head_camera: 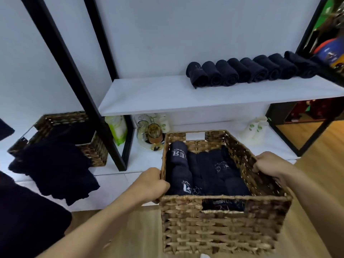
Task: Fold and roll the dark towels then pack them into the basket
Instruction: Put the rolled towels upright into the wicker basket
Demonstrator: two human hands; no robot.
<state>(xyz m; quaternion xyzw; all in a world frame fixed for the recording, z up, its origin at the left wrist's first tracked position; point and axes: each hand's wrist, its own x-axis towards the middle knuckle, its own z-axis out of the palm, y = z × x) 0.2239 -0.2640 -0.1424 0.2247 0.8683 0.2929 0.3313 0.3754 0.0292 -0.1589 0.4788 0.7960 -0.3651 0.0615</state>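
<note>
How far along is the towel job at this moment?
Done: packed rolls sit side by side in the basket, and a row of rolled towels lies on the white shelf. In hand: the left hand and right hand grip the basket's side rims. Left: that row is not yet packed, and unrolled towels hang over a second basket.

Rolled towels (204, 172) in basket (219, 229)

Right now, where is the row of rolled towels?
The towel row lies on the white shelf, toward its right end in the head view, above and behind the basket.
</note>
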